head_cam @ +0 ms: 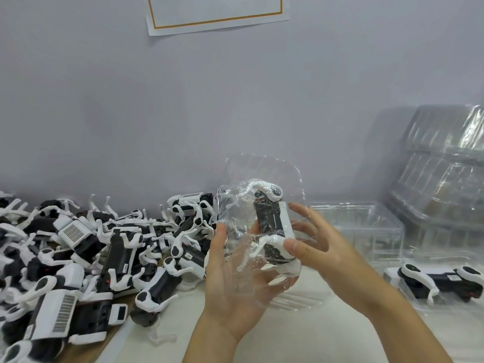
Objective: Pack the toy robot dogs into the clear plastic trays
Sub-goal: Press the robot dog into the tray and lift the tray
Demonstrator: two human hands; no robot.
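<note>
both hands, left hand (pixel 235 273) and right hand (pixel 317 247), grip one clear tray (pixel 262 205), its toy dog (pixel 272 221) lengthwise upright.

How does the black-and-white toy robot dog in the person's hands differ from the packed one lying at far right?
The held black-and-white toy robot dog stands on end in a clear plastic tray, lifted by the left hand and right hand. The far-right dog lies flat on the table, untouched. Both share colours.

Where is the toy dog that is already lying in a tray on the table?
In the head view, the packed toy dog lies at the far right edge, in a clear tray on the table, in front of the stacked empty trays and right of the right hand.
</note>
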